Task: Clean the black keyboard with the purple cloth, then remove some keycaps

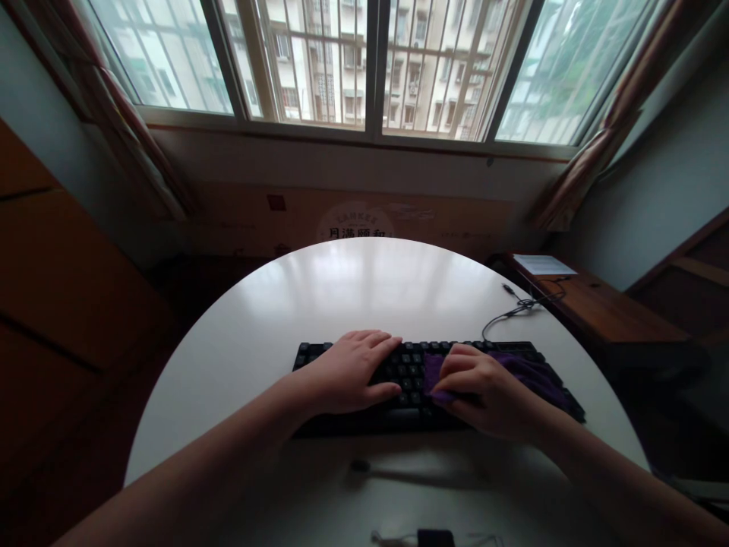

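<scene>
A black keyboard (411, 363) lies across a round white table (342, 296). My left hand (353, 370) rests flat on the keyboard's left half, fingers stretched out over the keys. My right hand (484, 391) is closed on a purple cloth (529, 374), pressing it onto the keys at the middle right. The cloth trails over the keyboard's right end. The keyboard's black cable (515, 309) runs off the table's far right edge.
A wooden side table (604, 308) with a white paper (544, 264) stands to the right. Cardboard with printed characters (356, 226) leans under the window. A small dark object (436, 537) lies at the table's near edge. Wooden furniture (62, 289) is on the left.
</scene>
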The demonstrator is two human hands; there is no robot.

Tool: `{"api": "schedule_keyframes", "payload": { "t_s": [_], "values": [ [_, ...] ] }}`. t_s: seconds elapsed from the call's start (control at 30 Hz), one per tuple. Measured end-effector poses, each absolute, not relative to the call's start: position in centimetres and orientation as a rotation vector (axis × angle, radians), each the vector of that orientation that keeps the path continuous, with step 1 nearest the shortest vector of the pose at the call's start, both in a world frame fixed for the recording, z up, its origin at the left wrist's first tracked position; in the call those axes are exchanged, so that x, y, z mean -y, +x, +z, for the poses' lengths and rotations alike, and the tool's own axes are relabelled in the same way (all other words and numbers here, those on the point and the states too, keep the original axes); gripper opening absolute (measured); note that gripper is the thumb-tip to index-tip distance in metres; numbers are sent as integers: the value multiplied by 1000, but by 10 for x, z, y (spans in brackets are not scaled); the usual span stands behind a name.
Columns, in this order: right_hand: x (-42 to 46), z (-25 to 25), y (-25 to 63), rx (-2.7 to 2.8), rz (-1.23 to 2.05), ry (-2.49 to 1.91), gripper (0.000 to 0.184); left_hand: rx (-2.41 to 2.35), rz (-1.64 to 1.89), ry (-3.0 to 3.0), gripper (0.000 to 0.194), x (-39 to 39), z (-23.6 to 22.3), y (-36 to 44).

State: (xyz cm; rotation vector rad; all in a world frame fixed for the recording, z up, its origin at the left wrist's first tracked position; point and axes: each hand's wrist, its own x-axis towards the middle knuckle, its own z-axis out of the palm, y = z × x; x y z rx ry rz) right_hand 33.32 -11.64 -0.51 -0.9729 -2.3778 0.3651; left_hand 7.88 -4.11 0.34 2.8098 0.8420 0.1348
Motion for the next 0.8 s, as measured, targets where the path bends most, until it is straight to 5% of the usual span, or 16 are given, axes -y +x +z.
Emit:
{"api": "schedule_keyframes", "payload": {
  "t_s": [0.2, 0.8],
  "values": [
    [117, -17, 326, 2131, 263, -1052, 15, -858, 114, 2792, 71, 42, 4, 80],
    [130, -9, 320, 2577, 7, -1058, 33, -823, 175, 2776, 70, 41, 2, 79]
  ]
}}
